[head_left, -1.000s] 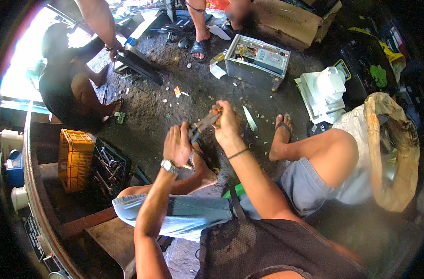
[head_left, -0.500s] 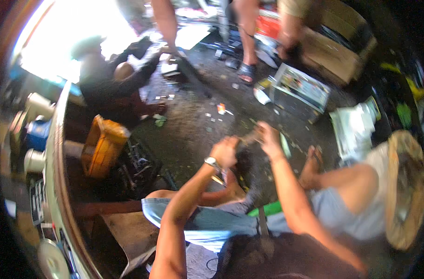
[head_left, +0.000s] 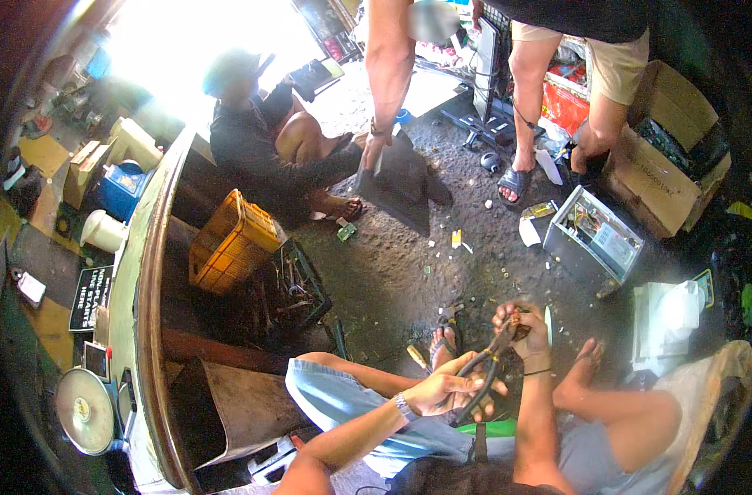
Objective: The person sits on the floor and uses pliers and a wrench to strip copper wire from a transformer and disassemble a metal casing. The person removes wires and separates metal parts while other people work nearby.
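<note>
"Can you see what those two hands are up to?"

"Fairly well from here. The left hand (head_left: 442,392) is wrapped round the handles of the pliers (head_left: 498,348), and the handles stand spread apart. The right hand (head_left: 536,332) grips a small brownish piece (head_left: 517,318), fingers bunched right by the head of the pliers."

"Are the pliers biting on it?"

"I can't swear to that; the fingers crowd the spot and the piece is tiny. Head and piece meet or nearly meet, in front of the knees and above the floor (head_left: 392,276)."

"So what step would you call it?"

"Working the piece with the pliers, I'd judge, with the right hand steadying it."

"And what would the next squeeze call for?"

"A firm right hold, fingertips clear of the bite, and the left drawing both handles together evenly. A slip there could nip a finger."

"Anything else near?"

"An open metal case (head_left: 575,254) lies on the floor ahead to the right, and a box of wrenches (head_left: 326,305) sits off to the left, beside the orange crate (head_left: 227,247). Both stand well apart from the pliers."
</note>
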